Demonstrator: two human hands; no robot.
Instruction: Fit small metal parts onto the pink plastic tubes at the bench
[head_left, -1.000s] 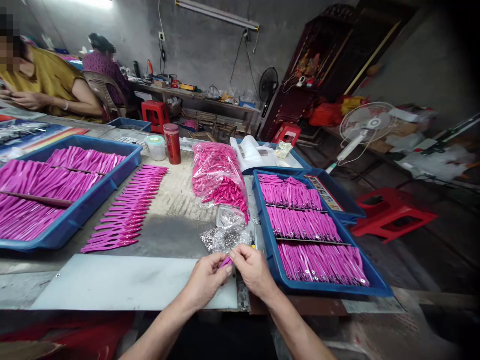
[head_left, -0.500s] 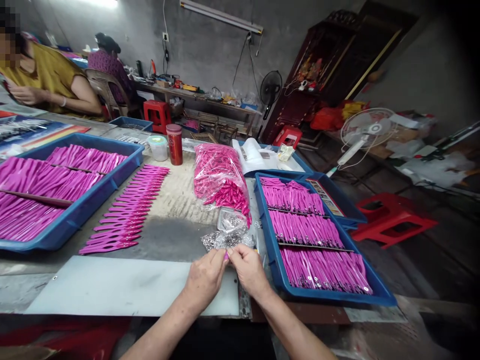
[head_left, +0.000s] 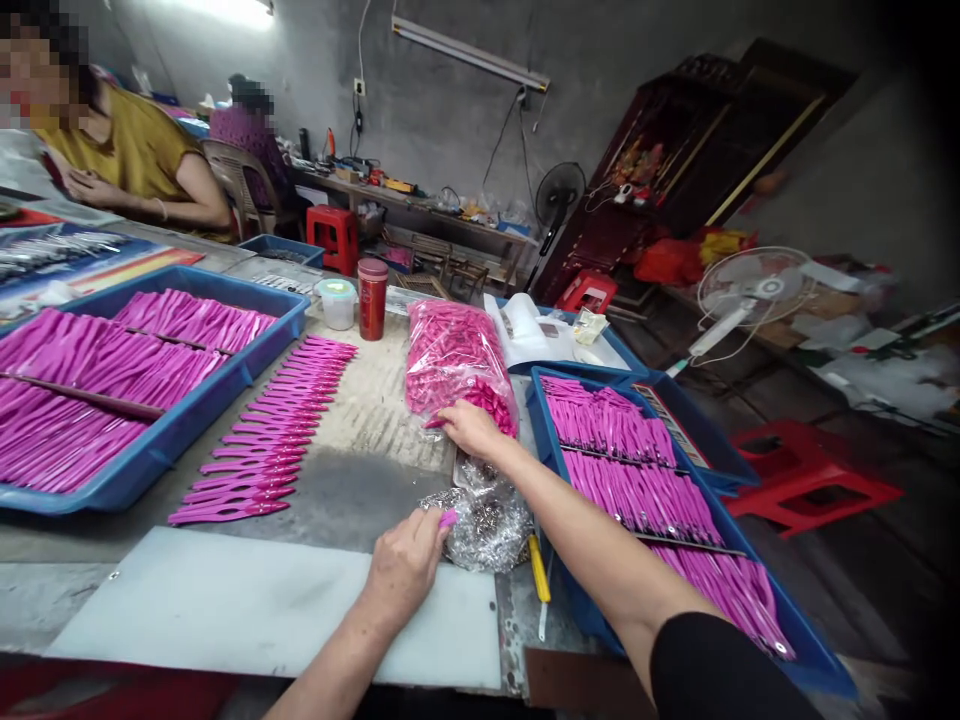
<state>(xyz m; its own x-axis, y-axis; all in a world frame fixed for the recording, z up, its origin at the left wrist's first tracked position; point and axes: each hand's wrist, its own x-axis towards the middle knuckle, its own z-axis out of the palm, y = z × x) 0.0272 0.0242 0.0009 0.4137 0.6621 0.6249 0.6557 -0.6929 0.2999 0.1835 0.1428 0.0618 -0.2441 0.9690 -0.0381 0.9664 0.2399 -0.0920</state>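
Low over the front of the table, my left hand [head_left: 405, 568] is closed round a purple plastic piece [head_left: 448, 518]; only its end sticks out past the fingers. My right hand [head_left: 471, 432] reaches forward to the clear bag of small pink pieces [head_left: 451, 345]. Its fingers pinch a small pointed pink piece [head_left: 433, 423] beside the bag's open mouth. Between the hands lies a crumpled clear bag of small metal parts [head_left: 487, 525]. To the left, a row of purple plastic pieces with darker pink ends [head_left: 277, 430] is laid out side by side.
Blue trays of purple pieces stand left [head_left: 172, 450] and right [head_left: 551, 470]. A white board [head_left: 285, 610] lies in front, and a yellow-handled tool [head_left: 538, 570] beside it. A red canister [head_left: 372, 300] and lidded tub [head_left: 337, 305] stand behind. A co-worker [head_left: 142, 150] sits at the left.
My right hand has left my left hand and moved forward to the bag of pink pieces, where it pinches one. My left hand stays low, holding the purple piece. The view has shifted slightly.
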